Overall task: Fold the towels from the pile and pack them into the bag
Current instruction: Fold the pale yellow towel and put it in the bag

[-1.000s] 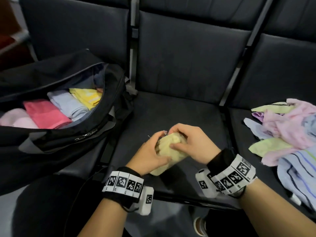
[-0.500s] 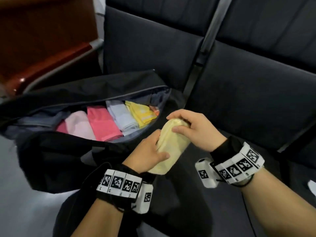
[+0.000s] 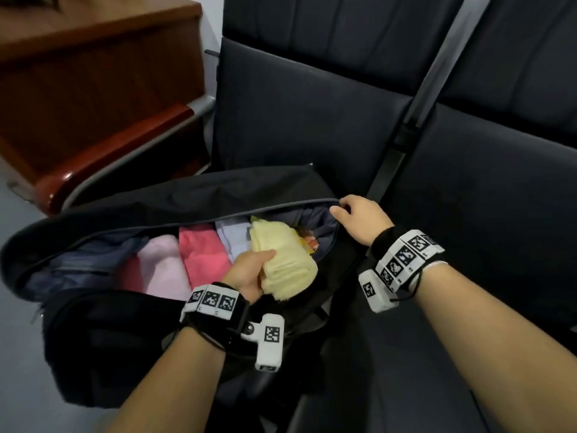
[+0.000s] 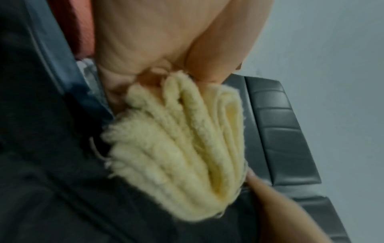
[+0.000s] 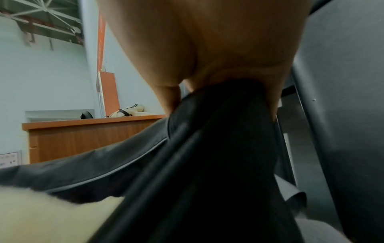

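Note:
A folded pale yellow towel [image 3: 285, 260] [image 4: 182, 148] is gripped in my left hand [image 3: 249, 273], thumb on top, over the right end of the open black bag [image 3: 156, 195]. My right hand [image 3: 356, 217] pinches the bag's upper edge [image 5: 218, 123] at its right corner and holds the opening wide. Inside the bag lie folded towels side by side: light pink [image 3: 162, 267], coral pink [image 3: 203, 257], pale lilac [image 3: 232, 239] and a yellow one mostly hidden under the towel I hold. The pile of loose towels is out of view.
The bag lies on a dark padded seat [image 3: 468, 276] in a row of seats, with backrests [image 3: 312, 104] behind it. A wooden counter [image 3: 93, 89] with a red-brown rail stands at the back left. Grey floor [image 3: 18, 370] shows at the lower left.
The yellow towel has travelled left from the seat to the bag's opening. My right hand has let go of it and taken hold of the bag's edge; my left hand alone holds the towel.

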Available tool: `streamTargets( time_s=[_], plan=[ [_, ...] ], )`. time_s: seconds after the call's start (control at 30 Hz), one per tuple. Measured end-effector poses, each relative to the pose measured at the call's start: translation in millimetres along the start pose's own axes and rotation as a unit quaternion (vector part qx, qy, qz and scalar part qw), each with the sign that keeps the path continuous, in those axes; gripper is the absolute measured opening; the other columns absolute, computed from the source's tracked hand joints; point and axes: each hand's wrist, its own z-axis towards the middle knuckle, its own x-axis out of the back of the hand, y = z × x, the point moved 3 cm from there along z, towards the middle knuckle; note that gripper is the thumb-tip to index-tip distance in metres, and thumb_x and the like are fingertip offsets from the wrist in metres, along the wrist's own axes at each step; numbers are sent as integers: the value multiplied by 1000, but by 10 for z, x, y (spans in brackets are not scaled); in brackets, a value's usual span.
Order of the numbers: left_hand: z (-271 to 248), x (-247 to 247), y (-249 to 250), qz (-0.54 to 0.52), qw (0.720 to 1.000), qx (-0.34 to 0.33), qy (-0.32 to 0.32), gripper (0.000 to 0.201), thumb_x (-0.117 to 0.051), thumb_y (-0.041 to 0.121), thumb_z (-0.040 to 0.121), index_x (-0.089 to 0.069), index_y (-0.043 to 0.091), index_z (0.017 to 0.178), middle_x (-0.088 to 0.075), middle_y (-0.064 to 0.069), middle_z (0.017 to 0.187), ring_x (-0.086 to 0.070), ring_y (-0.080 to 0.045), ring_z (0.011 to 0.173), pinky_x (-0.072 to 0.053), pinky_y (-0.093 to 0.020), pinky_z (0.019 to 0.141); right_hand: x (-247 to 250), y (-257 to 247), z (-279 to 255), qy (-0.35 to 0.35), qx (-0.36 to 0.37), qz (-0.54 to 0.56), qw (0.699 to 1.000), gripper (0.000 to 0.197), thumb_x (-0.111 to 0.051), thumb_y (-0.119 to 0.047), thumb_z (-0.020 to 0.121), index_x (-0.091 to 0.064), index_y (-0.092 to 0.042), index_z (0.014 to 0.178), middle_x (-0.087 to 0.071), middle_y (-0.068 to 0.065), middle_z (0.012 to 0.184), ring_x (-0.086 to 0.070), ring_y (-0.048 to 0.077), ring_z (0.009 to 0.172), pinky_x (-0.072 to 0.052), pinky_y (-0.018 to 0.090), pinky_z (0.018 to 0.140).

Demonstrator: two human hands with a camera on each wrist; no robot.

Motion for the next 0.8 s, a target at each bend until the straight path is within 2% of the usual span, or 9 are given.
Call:
streamTargets(
  time_s=[0.07, 0.1, 0.2, 0.23, 0.3, 0.37, 0.5, 0.67, 0.8],
  plan=[
    [85, 19, -83, 19, 999, 7, 25, 40, -56, 10, 100, -51, -2, 138, -64, -24, 128, -62, -39, 118, -48, -53, 104, 26, 35, 50, 47, -26, 24, 998, 30, -61, -55, 89, -60, -25, 94, -63, -6, 88, -63, 21, 90, -47, 33, 72],
    [112, 23, -102, 26, 999, 0, 33, 40, -57, 8, 100, -50, -1, 139, -63, -23, 128, -62, -39, 117, -49, -53, 103, 35, 44, 82, 57, -36, 33, 997, 32, -66, -54, 84, -57, -25, 93, -60, -8, 85, -62, 18, 85, -48, 33, 71],
    [142, -26, -69, 15, 999, -30, 28, 43, -54, 2, 100, -48, 4, 142, -61, -21, 132, -60, -39, 119, -49, -53, 101, 47, 39, 146, 30, -40, 40, 998, 34, -74, -37, 83, -62, -21, 110, -63, -2, 96, -61, 19, 93, -47, 29, 81],
    [149, -57, -31, 8, 999, -40, 21, 44, -52, 1, 100, -46, 6, 143, -60, -21, 134, -59, -39, 121, -48, -55, 103, 64, 41, 166, 21, -32, 39, 999, 25, -73, -32, 85, -68, -20, 107, -67, 2, 98, -62, 22, 100, -45, 27, 83],
    [171, -124, 90, -18, 998, -56, 6, 46, -48, 0, 100, -46, 9, 145, -58, -22, 137, -57, -40, 124, -45, -56, 105, 166, 32, 182, 45, -8, 61, 997, 4, -71, -23, 87, -71, -22, 83, -70, 2, 89, -63, 24, 103, -43, 24, 84],
    [186, -204, 232, -64, 996, -64, -15, 46, -45, 1, 101, -46, 11, 146, -58, -23, 137, -57, -40, 126, -46, -53, 104, 324, -3, 165, 127, 21, 98, 987, 17, -71, -18, 86, -67, -26, 72, -66, -6, 76, -66, 21, 94, -43, 23, 81],
    [218, -347, 394, -147, 984, -104, -15, 43, -44, -2, 101, -50, 12, 141, -62, -20, 133, -60, -37, 122, -49, -53, 101, 608, -180, 88, 250, 90, 168, 949, 11, -70, -16, 84, -70, -26, 79, -66, -9, 76, -66, 14, 84, -51, 27, 80],
    [335, -490, 292, -44, 999, -29, 6, 40, -40, -3, 102, -50, -7, 140, -53, -26, 143, -53, -39, 132, -42, -49, 112, 639, -296, -9, 252, 111, 176, 945, 7, -68, -14, 88, -72, -20, 85, -68, -6, 82, -66, 14, 87, -50, 27, 81],
    [431, -694, 514, 12, 998, -58, 7, 41, -37, -4, 103, -44, -8, 144, -48, -29, 146, -51, -41, 132, -43, -52, 110, 692, -298, -72, 266, 132, 194, 935, 10, -67, -13, 88, -71, -21, 83, -66, -12, 79, -64, 9, 85, -47, 21, 78]
  ],
)
